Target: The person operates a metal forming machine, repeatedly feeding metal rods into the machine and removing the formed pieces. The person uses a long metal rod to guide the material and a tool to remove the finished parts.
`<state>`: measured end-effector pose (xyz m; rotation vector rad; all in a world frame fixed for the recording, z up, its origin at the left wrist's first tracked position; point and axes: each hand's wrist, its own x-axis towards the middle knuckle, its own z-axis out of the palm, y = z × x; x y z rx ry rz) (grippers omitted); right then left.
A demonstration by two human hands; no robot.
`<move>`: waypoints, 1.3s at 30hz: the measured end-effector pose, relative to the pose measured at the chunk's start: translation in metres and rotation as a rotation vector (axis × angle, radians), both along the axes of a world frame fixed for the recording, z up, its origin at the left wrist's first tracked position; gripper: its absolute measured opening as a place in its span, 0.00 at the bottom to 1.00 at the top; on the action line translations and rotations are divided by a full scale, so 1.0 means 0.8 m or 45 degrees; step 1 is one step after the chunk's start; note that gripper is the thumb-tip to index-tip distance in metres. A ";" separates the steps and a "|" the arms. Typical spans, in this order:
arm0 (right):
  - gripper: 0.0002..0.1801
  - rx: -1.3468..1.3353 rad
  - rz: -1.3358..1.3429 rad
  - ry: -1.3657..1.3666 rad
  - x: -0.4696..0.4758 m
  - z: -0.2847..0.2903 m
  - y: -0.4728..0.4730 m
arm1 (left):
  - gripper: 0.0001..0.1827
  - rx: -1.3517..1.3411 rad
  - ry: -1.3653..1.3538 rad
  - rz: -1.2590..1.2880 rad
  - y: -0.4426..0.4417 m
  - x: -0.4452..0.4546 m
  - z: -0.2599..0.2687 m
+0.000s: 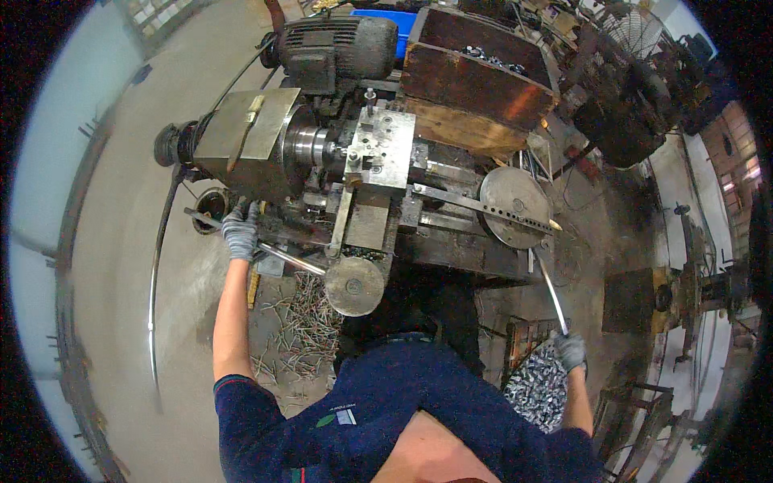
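Observation:
My left hand [240, 232], in a striped grey glove, lies across the metal lever [293, 259] of a small lathe-type machine. Its fingers reach past the bar toward the headstock; their grip on it is unclear. That lever runs to a round metal disc handwheel [354, 287] at the front of the cross slide [369, 223]. To the right, my gloved right hand [569, 351] is closed around the lower end of another long lever [552, 293], which leads up to a larger metal disc [516, 202]. Between them sits the tool block [386, 145], facing the spindle [311, 145].
An electric motor [338, 48] and a wooden box [477, 90] with small metal parts stand behind the machine. Thin metal pieces [308, 326] litter the floor. A container of short shiny parts [536, 386] is below my right hand. A fan [628, 30] stands far right.

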<state>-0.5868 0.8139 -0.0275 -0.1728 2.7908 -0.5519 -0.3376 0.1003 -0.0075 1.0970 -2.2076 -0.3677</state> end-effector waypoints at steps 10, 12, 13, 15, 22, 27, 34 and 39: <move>0.20 -0.277 -0.309 -0.069 0.145 -0.050 -0.090 | 0.17 0.117 -0.156 0.110 0.015 -0.004 0.032; 0.20 -0.325 -0.225 -0.030 0.149 -0.050 -0.090 | 0.17 0.157 -0.197 0.171 0.020 -0.005 0.037; 0.20 -0.315 -0.272 -0.022 0.151 -0.049 -0.092 | 0.17 0.150 -0.223 0.179 0.022 -0.005 0.039; 0.20 -0.310 -0.325 -0.069 0.155 -0.045 -0.097 | 0.16 0.133 -0.271 0.198 0.024 -0.006 0.041; 0.16 0.001 -0.084 0.201 0.114 -0.023 -0.074 | 0.17 -0.083 -0.220 0.020 -0.002 0.005 0.012; 0.22 0.913 0.023 0.407 -0.051 0.016 -0.015 | 0.17 0.059 -0.015 -0.100 -0.026 0.002 -0.022; 0.26 0.766 -0.091 0.738 -0.160 0.020 -0.086 | 0.21 0.186 0.580 -0.068 -0.040 0.058 -0.045; 0.27 0.259 0.005 0.964 -0.068 -0.038 -0.106 | 0.20 0.535 -0.044 0.219 -0.054 0.130 -0.096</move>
